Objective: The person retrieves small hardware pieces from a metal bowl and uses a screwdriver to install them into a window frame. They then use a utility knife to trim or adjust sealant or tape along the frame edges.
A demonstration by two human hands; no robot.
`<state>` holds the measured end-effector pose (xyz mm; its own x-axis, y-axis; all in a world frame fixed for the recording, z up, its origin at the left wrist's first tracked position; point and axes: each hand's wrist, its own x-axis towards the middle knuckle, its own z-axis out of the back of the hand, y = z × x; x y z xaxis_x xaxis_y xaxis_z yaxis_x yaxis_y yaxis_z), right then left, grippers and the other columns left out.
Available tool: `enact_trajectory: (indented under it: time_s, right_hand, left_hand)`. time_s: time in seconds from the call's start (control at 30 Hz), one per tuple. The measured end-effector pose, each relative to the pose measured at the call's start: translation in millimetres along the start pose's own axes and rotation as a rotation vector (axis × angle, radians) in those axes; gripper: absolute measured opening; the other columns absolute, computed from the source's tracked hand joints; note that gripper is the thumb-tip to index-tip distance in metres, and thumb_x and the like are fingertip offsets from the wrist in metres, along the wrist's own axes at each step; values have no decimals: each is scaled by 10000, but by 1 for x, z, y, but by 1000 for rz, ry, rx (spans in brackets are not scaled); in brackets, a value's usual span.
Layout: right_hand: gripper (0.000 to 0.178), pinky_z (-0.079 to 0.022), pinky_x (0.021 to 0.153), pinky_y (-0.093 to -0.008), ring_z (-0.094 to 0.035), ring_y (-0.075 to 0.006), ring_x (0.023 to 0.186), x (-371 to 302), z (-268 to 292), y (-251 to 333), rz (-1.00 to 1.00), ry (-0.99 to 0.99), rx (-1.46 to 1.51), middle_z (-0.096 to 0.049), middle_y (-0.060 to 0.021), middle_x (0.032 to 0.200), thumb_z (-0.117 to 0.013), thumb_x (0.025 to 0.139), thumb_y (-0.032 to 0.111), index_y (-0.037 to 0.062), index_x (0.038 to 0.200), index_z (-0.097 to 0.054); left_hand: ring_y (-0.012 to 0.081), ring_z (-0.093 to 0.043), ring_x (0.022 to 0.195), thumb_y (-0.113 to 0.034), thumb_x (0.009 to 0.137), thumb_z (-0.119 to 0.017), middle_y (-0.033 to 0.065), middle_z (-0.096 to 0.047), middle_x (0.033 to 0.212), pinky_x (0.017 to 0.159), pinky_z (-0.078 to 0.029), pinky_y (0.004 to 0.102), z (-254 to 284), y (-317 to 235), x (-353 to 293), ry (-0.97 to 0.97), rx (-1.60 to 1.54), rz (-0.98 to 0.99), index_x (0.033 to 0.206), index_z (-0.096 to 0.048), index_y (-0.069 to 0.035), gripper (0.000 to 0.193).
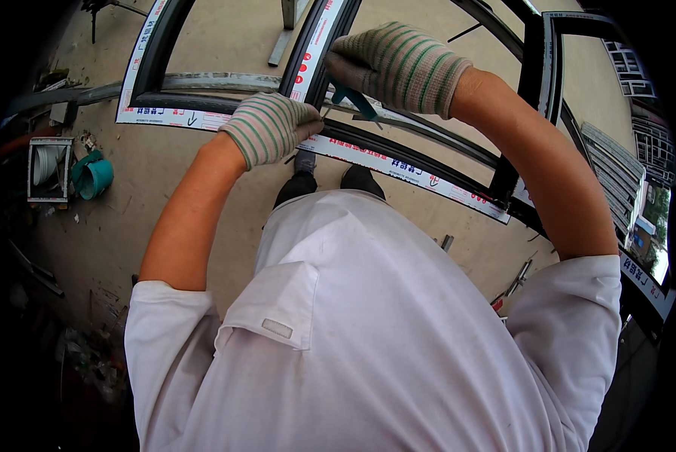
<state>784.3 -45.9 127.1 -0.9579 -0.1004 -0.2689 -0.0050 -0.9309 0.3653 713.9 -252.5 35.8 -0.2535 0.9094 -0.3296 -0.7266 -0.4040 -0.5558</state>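
Observation:
A black metal window frame (398,145), its faces covered in white printed film, lies across in front of me. My left hand (270,128), in a striped knit glove, is closed at the joint where the frame's upright bar (311,56) meets the near rail. Its fingertips are pinched together there, and what they hold is hidden. Above and to the right, my right hand (398,68) wears a matching glove and is closed beside the upright bar. From under its fingers sticks out a teal-handled tool (355,102), whose working end I cannot make out.
Grey support bars (225,81) run beneath the frame. On the floor at left stand a teal bucket (93,176) and a metal-framed box (49,169). Another black frame (552,68) rises at right, with stacked profiles (613,177) beyond. Loose tools (512,286) lie lower right.

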Motion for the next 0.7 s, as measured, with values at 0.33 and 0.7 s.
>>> enact_trajectory:
  time_s: [0.33, 0.7]
  right_hand:
    - [460, -577, 951, -367, -662, -258, 1119, -5, 7, -2, 555, -14, -498, -698, -70, 1136, -788, 820, 91, 112, 1258, -647]
    - [543, -578, 749, -411, -713, -318, 743, 6, 1, 11, -210, 163, -19, -716, -175, 772, -587, 981, 548, 47, 924, -786]
  left_hand:
    - [362, -705, 867, -365, 997, -602, 173, -740, 936, 792, -556, 429, -4, 3, 0, -20, 6, -5, 1123, -750, -89, 337]
    - [368, -705, 863, -370, 991, -604, 178, -738, 924, 789, -560, 439, -6, 4, -1, -54, 12, -8, 1117, -750, -85, 344]
